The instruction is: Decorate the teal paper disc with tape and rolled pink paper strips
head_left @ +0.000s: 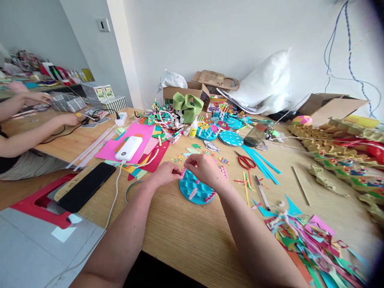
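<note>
A round blue paper disc (195, 198) with wavy raised blue strips lies on the table in front of me, with several pink twisted pipe cleaner pieces on it. At its upper left edge, my left hand (165, 176) is closed, its fingertips pinching a pink pipe cleaner (183, 173). My right hand (204, 168) arches over the disc from the right and covers its far part. Its thumb and fingers are pressed together close to the left fingertips; what is between them is too small to tell. Small paper fish (224, 161) lie just beyond the hands.
Red-handled scissors (246, 161), a pen (263, 193) and blue paper strips (264, 164) lie to the right. Paper scraps (312, 244) pile up near right. A glue bottle (193, 129) stands behind. At left are a phone (87, 186), a white power bank (129, 148) and another person's hands (70, 119).
</note>
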Available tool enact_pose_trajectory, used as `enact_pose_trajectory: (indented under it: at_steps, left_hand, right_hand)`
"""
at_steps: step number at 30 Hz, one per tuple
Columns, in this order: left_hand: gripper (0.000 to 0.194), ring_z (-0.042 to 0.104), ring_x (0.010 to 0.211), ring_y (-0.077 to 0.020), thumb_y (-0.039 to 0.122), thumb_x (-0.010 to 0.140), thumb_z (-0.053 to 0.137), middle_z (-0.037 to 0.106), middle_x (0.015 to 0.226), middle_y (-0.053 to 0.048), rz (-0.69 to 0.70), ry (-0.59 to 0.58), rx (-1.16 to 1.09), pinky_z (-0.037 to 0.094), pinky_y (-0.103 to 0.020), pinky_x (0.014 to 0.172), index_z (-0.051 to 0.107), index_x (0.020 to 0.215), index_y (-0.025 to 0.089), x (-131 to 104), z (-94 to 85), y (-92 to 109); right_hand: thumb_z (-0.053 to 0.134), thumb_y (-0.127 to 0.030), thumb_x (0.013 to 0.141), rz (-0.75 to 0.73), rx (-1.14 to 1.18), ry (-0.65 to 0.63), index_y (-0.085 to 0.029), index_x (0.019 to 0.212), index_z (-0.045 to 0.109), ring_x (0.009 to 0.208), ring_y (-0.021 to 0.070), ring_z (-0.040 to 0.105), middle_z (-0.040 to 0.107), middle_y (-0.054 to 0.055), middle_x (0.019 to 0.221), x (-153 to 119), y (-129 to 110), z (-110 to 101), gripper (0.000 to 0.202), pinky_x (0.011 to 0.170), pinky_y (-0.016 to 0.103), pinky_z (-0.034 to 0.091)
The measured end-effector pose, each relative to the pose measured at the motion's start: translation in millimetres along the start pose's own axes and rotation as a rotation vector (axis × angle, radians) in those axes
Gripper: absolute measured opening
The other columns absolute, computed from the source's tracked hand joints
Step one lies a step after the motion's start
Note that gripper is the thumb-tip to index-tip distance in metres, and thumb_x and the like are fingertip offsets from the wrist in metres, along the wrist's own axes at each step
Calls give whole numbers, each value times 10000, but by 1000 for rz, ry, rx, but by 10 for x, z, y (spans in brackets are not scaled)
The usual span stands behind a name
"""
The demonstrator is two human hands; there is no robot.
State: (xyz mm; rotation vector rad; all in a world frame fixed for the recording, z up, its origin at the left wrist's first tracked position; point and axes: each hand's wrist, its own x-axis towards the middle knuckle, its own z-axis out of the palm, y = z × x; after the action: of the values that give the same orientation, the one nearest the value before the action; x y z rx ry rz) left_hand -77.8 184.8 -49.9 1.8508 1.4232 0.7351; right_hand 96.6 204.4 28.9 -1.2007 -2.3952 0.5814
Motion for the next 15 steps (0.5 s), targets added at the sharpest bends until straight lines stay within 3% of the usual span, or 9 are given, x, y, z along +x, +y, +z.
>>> enact_pose_trajectory:
  at_steps: [5,15]
  left_hand:
    - [139,628,707,-170,237,727,617,717,725,-24,9,5,74,443,-238,629,727,756,156,5,13,3]
    - [107,639,758,-166,216,698,638,739,789,-25,33,28,184,462,-241,713,736,729,184,26,31,-24]
  right_hand:
    - [546,-132,772,-29,-51,-3,-161,750,697,635,128,608,709,38,732,0,9,21,156,564,207,369]
    - [535,-149,790,-45,-162,-26,-169,785,717,724,158,645,728,54,797,-11,-10,25,183,619,221,397]
